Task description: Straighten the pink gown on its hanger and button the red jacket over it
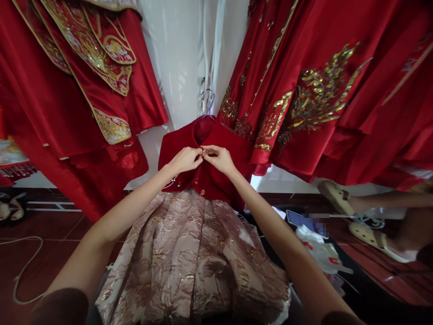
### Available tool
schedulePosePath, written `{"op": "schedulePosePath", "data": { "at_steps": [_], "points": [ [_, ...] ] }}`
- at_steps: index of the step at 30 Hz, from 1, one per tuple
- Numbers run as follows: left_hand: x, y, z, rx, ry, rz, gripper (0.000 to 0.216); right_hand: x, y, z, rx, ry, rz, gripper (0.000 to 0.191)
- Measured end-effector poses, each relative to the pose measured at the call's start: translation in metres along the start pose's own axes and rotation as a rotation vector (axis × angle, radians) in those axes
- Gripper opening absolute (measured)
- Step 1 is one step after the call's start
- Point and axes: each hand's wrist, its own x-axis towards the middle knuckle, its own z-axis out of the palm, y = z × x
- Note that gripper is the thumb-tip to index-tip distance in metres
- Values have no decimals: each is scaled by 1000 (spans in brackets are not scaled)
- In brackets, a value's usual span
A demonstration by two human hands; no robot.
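Note:
A red velvet garment top [179, 140] hangs on a thin purple hanger [210, 108] in front of me. My left hand [187, 158] and my right hand [218, 158] meet at its front opening, below the neckline. Both pinch at a small ornate button fastening [204, 151], partly covered by my fingertips. Lower on the front, a flower-shaped ornament [202, 192] and other small beads show. Under the red top spreads a pleated skirt [176, 243] in shiny pinkish-gold brocade.
Red gowns with gold embroidery hang at left [111, 85] and right [304, 99]. A phone [306, 223] and a plastic bag [321, 253] lie at the lower right. Another person's feet in beige clogs [367, 237] are beyond them. A white cable [25, 266] curls on the tiled floor.

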Motion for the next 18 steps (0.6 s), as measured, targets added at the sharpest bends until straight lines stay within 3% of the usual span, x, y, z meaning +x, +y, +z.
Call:
{"op": "schedulePosePath", "data": {
  "at_steps": [2,4,7,9,11,14,16,18],
  "points": [
    [-1,0,8,-128,32,-50,17,-3,2,6,-10,64,-5,38],
    [-2,-1,18,-357,42,-129,20,-12,4,13,-6,97,9,56],
    [-7,-7,30,-824,-11,-277,30,-33,8,19,-59,19,-16,83],
    [-11,-13,33,-1062,-65,-350,35,-50,12,17,-109,-30,-13,87],
    [-16,-18,35,-1187,-134,-398,41,-64,16,9,-127,-52,65,80],
    [-21,-24,39,-1241,-232,-467,48,-77,17,-9,-97,-37,205,53],
    [-21,-24,45,-1239,-223,-511,48,-78,9,-22,-27,-16,248,36],
    [-20,-21,55,-1240,-138,-538,45,-75,-5,-31,82,-37,253,32]
  ]
}}
